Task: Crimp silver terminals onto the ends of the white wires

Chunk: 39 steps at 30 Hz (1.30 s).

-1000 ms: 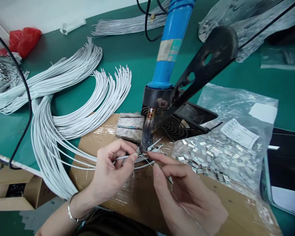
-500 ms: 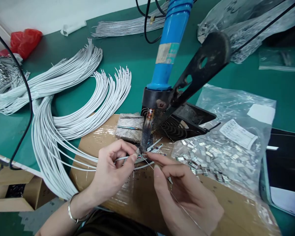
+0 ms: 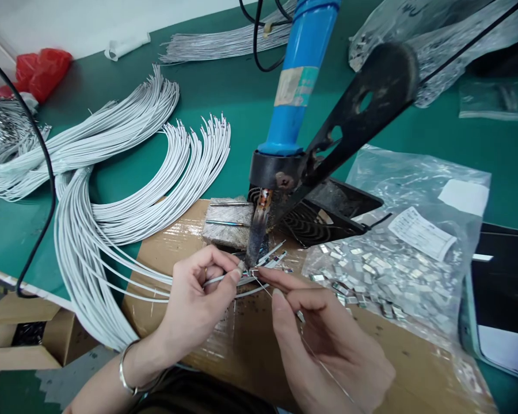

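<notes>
My left hand (image 3: 207, 290) pinches a white cable (image 3: 214, 280) close to its end, just below the tip of a blue-handled soldering iron (image 3: 287, 109) held in a black stand arm (image 3: 358, 109). My right hand (image 3: 323, 333) grips a thin strand of solder wire (image 3: 263, 287) between thumb and fingers, its end reaching up to the iron's tip. That forefinger is stretched toward a small metal connector (image 3: 252, 272) under the tip. The exact contact there is partly hidden by the fingertips. Several finished-looking cable ends (image 3: 278, 260) lie behind the fingers.
Bundles of white cables (image 3: 164, 201) spread over the green mat at left. A clear bag (image 3: 414, 172) with many small metal connectors (image 3: 362, 267) lies at right, by a phone-like dark device (image 3: 505, 287). A tip-cleaning block (image 3: 227, 230) and black fan (image 3: 328, 213) stand behind the iron.
The view has shifted very slightly. Both hands stay nearly in place under the iron's tip, the cable and solder wire still held.
</notes>
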Motion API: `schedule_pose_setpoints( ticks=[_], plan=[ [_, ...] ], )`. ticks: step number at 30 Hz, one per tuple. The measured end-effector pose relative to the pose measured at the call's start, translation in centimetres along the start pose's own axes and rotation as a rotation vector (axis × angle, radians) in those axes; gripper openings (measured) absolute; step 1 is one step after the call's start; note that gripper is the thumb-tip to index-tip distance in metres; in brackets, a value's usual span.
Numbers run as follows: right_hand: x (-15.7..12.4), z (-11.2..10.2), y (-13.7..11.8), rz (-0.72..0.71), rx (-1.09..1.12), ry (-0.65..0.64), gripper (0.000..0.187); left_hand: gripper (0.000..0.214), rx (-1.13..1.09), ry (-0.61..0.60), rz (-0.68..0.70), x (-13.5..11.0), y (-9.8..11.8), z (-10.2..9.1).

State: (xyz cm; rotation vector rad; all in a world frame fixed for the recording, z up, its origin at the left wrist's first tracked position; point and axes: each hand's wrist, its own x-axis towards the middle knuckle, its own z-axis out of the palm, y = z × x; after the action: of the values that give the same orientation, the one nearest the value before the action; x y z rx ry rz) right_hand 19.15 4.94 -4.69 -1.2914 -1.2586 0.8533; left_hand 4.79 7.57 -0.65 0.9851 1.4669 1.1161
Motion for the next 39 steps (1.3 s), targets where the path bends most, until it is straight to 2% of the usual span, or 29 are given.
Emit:
schedule_pose_setpoints(
  ticks=[10, 23, 28, 39],
  plan=[
    [0.47, -0.14, -0.13, 0.122, 0.086, -0.056, 0.021, 0.019, -0.101, 0.002, -0.139, 0.25, 0.03, -0.07],
    [0.38, 0.08, -0.46, 0.119, 0.093, -0.035, 0.020, 0.018, -0.167, -0.002, -0.132, 0.31, -0.06, -0.33],
    [0.35, 0.19, -0.73, 0.162, 0.088, -0.003, 0.021, 0.017, -0.163, 0.002, -0.126, 0.42, 0.03, -0.28],
    [0.42, 0.22, -0.56, 0.116, 0.117, -0.009, 0.019, 0.018, -0.189, -0.014, -0.130, 0.31, -0.12, -0.42]
  ],
)
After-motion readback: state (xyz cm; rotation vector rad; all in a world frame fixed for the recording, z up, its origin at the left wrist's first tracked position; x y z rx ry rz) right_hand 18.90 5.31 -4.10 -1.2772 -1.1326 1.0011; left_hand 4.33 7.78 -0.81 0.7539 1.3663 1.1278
